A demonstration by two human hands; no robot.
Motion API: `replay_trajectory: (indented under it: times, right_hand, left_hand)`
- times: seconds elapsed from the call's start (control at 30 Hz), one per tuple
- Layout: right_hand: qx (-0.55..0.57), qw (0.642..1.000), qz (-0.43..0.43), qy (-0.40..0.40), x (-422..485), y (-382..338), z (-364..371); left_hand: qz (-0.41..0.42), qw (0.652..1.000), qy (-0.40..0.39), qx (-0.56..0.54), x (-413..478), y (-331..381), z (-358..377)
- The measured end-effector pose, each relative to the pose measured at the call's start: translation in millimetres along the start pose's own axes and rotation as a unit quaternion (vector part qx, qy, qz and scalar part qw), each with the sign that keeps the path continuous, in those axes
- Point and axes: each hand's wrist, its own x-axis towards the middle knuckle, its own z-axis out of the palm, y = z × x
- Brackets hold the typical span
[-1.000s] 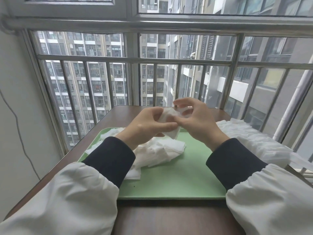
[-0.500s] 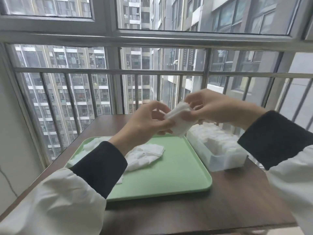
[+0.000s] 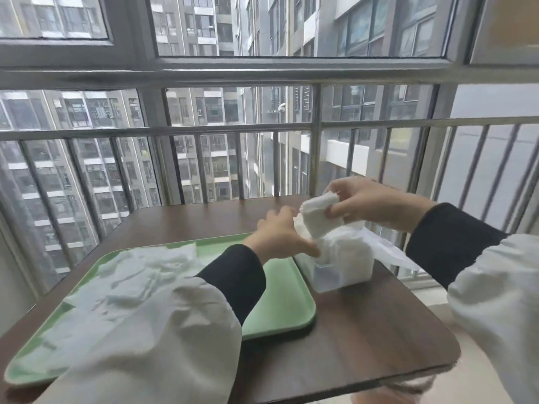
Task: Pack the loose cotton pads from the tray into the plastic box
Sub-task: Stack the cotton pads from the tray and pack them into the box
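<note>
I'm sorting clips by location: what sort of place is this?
Probably a glazed balcony in a high-rise flat: a barred window faces apartment towers, with a wooden table against it.

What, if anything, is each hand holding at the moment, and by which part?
The right hand pinches a small stack of cotton pads by one end, above the plastic box. The left hand only touches the packed pads.

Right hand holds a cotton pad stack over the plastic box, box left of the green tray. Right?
No. Head view: the plastic box sits right of the green tray, not left. The right hand holds the cotton pad stack over it.
</note>
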Motion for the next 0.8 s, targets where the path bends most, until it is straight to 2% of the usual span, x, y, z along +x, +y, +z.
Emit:
replay_trajectory:
  times: [0.1,0.27,0.5,0.8]
  right_hand:
    - [0.068,0.998,-0.015,0.002,2.6,5.5,0.1]
    - [0.005,0.997,-0.026,-0.07,6.6,9.3,6.8]
    - [-0.223,0.972,-0.042,-0.069,12.5,2.1,15.9]
    - [-0.376,0.922,-0.051,-0.082,9.7,-11.4,25.4]
  left_hand:
    - [0.003,0.996,-0.006,0.086,14.8,5.9,11.8]
    - [0.023,0.983,-0.041,0.18,37.7,0.9,10.9]
    - [0.015,0.994,-0.079,0.079,44.0,-4.7,0.2]
    - [0.027,0.994,-0.09,0.053,46.3,-4.7,-5.7]
